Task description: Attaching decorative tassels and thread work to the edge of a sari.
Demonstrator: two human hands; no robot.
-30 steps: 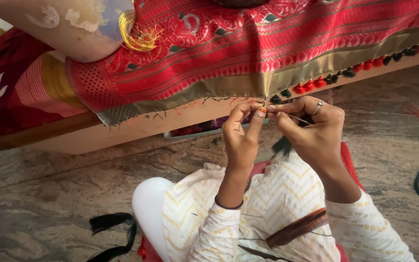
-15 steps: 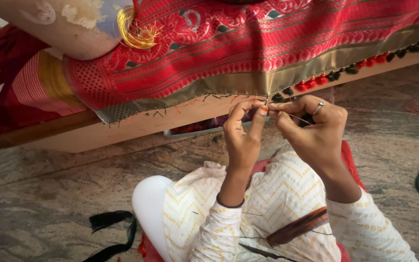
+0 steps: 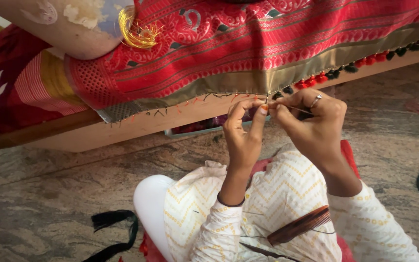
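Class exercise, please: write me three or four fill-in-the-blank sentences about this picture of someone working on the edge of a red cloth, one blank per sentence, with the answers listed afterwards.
1. Both the left hand and the right hand pinch the cloth's ______ border.
2. A finger of the right hand wears a ______.
3. The finished tassels along the edge alternate red and ______.
4. A brown ______ lies on the person's lap.

Missing words: gold; ring; dark green; comb

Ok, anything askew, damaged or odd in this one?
Nothing serious. The rolled cushion at top left has patchy, peeling colour, and loose gold thread lies tangled on the red cloth. Both the left hand and right hand pinch thread at the hem.
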